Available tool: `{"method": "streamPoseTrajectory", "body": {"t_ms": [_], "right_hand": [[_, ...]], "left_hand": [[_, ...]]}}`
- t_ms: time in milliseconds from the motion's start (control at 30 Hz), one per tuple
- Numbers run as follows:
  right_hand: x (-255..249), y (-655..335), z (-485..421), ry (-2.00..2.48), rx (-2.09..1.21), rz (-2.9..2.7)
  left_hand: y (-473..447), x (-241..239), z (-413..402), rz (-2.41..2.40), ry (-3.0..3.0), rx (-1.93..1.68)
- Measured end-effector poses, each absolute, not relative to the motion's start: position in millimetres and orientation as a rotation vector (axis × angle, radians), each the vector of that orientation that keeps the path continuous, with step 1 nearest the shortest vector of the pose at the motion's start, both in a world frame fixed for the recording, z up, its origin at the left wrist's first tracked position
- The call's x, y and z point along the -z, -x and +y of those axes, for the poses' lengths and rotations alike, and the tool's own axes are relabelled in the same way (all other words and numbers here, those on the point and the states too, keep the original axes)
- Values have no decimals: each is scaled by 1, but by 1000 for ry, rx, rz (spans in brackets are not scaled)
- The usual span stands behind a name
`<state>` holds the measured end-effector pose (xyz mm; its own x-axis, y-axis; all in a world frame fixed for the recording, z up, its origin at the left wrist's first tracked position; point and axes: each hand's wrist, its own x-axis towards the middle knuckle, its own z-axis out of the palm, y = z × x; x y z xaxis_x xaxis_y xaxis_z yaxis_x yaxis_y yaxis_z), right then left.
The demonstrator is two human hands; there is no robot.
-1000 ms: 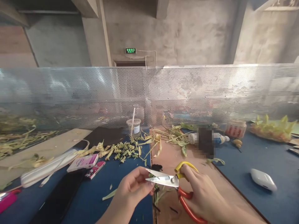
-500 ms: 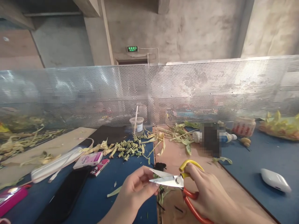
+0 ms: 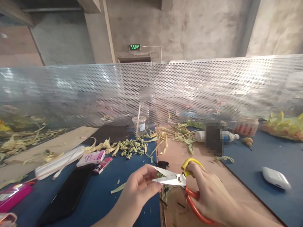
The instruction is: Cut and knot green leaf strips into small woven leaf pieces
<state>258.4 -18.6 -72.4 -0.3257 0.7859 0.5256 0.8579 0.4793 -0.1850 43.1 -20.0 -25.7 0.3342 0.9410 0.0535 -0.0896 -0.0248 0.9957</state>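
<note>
Scissors (image 3: pixel 174 179) held low at centre, over the seam between the blue mat (image 3: pixel 99 195) and the brown board (image 3: pixel 208 176); blades slightly parted, tips pointing left. Right hand (image 3: pixel 210 195) is clamped on the handles, one yellow loop above the fingers, one red loop below; how the fingers sit inside the loops is mostly hidden by the hand itself. Left hand (image 3: pixel 139 187) is pinched together at the blade tips, thumb and fingers closed on something small; the pinched piece is covered by the fingertips and cannot be identified. A green stem (image 3: pixel 165 191) hangs just under the blades, lower end hard to make out. Farther out on the mat: a pile of green cuttings (image 3: pixel 129 148), a plastic cup (image 3: pixel 139 124) with a straw, a pink box (image 3: pixel 91 158), a black phone (image 3: pixel 67 195). A white case (image 3: pixel 276 178) lies well to the right. A perforated metal screen (image 3: pixel 189 88) runs across the back; things behind it are blurred. One object near the bottle (image 3: pixel 227 137) is pixelated.
</note>
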Motion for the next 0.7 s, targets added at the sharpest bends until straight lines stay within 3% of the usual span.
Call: {"method": "streamPoseTrajectory", "body": {"t_ms": [467, 700], "right_hand": [[68, -260, -17, 1275, 232, -2132], [70, -262, -15, 1397, -36, -2050]], "left_hand": [[-42, 27, -20, 880, -1291, -1020], [-44, 24, -20, 947, -1287, -1063]]}}
